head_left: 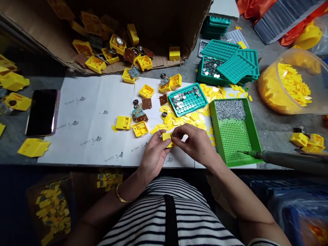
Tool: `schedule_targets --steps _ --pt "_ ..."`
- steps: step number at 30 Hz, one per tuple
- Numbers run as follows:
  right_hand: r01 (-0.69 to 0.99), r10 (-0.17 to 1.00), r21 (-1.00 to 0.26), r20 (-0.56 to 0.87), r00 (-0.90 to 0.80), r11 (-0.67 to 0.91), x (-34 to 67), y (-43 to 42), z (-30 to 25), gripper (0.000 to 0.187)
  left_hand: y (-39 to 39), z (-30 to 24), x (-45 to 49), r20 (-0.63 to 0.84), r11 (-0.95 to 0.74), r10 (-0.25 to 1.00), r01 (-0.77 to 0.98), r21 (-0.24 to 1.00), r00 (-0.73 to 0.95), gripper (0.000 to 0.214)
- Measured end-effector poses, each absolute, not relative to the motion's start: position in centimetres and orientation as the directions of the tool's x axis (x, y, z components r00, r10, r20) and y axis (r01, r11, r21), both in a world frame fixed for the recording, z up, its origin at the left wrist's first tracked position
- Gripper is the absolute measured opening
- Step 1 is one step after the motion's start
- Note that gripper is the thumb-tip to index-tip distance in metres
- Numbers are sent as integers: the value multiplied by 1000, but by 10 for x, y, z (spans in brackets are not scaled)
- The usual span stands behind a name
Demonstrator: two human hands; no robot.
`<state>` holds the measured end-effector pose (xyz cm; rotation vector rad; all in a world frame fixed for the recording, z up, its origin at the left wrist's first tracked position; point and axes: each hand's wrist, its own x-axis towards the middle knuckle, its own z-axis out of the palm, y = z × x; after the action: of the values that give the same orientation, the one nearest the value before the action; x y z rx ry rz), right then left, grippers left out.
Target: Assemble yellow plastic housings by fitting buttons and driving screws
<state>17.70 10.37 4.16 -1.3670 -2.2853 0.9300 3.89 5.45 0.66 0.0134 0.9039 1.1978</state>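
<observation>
My left hand (153,153) grips a small yellow plastic housing (167,138) just above the white paper sheet (92,119). My right hand (194,141) pinches the right side of the same housing, fingertips pressed on a small dark part there. Just beyond my hands lie a heap of flat yellow plastic pieces (179,118) and a teal tray of button cells (188,99). More open yellow housings (123,123) and brown circuit boards (147,103) lie to the left on the paper.
A green tray (253,136) with tiny screws is on the right, an electric screwdriver (287,160) at its near edge. Stacked teal trays (228,63) and a tub of yellow pieces (292,85) stand behind. A cardboard box (123,37) holds housings; a phone (42,112) lies left.
</observation>
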Motion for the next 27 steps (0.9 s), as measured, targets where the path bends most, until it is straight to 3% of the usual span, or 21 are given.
schedule_targets --steps 4,7,11,14,18,22,25,27 --pt "795 884 -453 -32 -467 403 173 95 39 16 51 12 46 -547 345 836 -739 579 -38 31" --pt "838 890 -370 -62 -452 401 173 91 41 20 47 11 50 -483 292 868 -670 682 -113 32" --pt "828 865 -404 -150 -479 389 180 93 47 19 42 7 53 -464 311 882 -636 707 -84 32" --pt "778 839 -501 -168 -517 379 186 95 49 17 39 5 51 -466 338 884 -632 697 -42 32" --pt "697 851 -681 -210 -481 225 190 100 47 2 39 3 45 -471 388 882 -609 692 26 34" --pt "612 806 -783 -290 -516 110 190 119 45 10 44 0 38 -543 452 837 -650 611 71 34" --pt "622 878 -759 -151 -453 190 190 148 43 14 48 -1 36 -583 479 806 -693 539 103 31" --pt "742 948 -633 -41 -316 220 189 168 38 19 49 -1 35 -594 470 800 -708 527 89 30"
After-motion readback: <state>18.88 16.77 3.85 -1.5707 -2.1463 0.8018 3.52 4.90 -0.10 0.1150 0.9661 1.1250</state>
